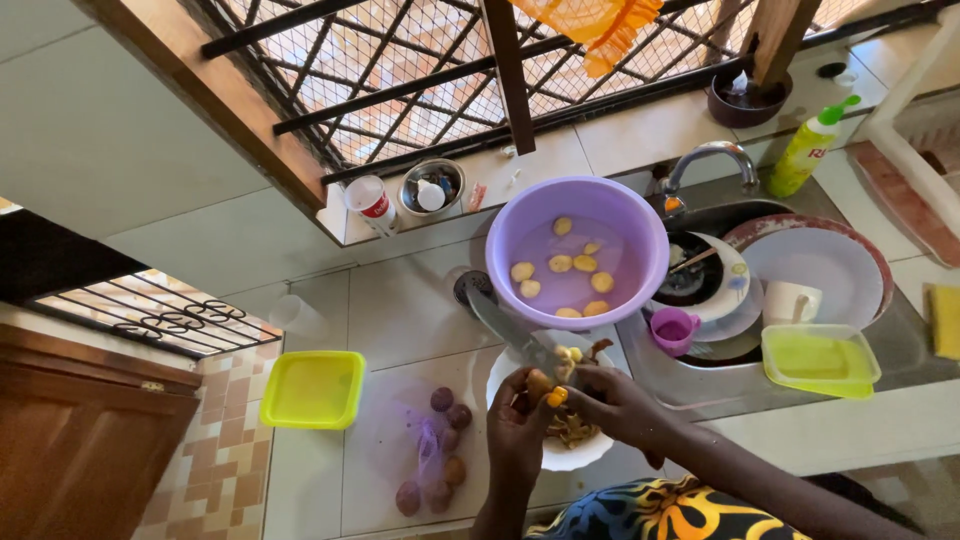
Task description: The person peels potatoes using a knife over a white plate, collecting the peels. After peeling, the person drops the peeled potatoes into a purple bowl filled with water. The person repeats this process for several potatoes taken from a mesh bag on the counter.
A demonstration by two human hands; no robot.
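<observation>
My left hand (518,425) holds a small, partly peeled potato (541,385), brown on one side and yellow where the skin is off. My right hand (612,398) grips a knife (505,325) whose blade points up and left, with its base against the potato. Both hands are over a white plate (585,458) holding potato peels (570,428). Just beyond it stands a purple basin (640,225) with several peeled yellow potatoes (560,264) in water.
A clear plastic bag of unpeeled potatoes (440,450) lies left of the plate, near a yellow-green lid (313,388). On the right, the sink (900,340) holds plates (815,262), a pink cup (673,328), a mug (792,300) and a yellow-green container (820,360). A tap (710,155) and soap bottle (808,150) stand behind.
</observation>
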